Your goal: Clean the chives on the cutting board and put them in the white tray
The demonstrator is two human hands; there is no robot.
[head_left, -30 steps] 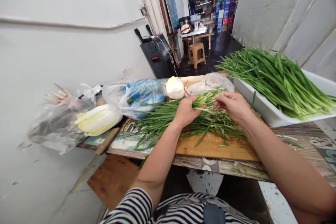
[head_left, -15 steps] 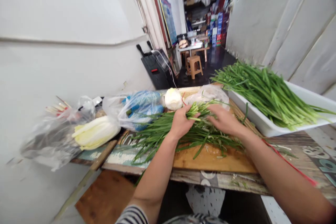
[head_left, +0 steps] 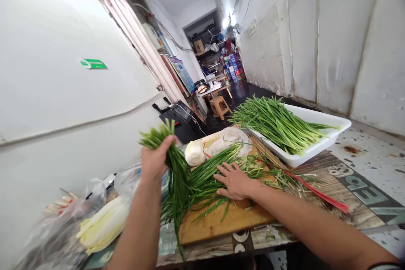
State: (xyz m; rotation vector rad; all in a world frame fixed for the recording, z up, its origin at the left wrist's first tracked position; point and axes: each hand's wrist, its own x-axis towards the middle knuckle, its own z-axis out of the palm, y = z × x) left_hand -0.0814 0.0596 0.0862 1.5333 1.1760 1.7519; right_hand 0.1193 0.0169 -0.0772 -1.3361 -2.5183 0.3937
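Observation:
My left hand (head_left: 155, 158) is wrapped round a bunch of green chives (head_left: 177, 173), raised at the left of the board, with the pale stem ends up and the leaves hanging down. Fingers spread, my right hand (head_left: 234, 180) lies on the loose chives (head_left: 207, 173) that cover the wooden cutting board (head_left: 221, 223). Trimmed pale bits and a red ribbon (head_left: 319, 192) are to the right of that hand. At the right, a white tray (head_left: 344, 124) holds a large heap of chives (head_left: 278, 122).
A napa cabbage (head_left: 103, 224) and plastic bags lie at the left. Behind the board are a white cabbage piece (head_left: 194, 153) and a clear bag (head_left: 232, 139). Farther back stand a black speaker case (head_left: 180, 120) and a brown stool (head_left: 220, 106).
My left hand has moved left and up with a bunch of chives. My right hand has moved down and left and now rests spread on the loose chives. The camera view has turned and tilted.

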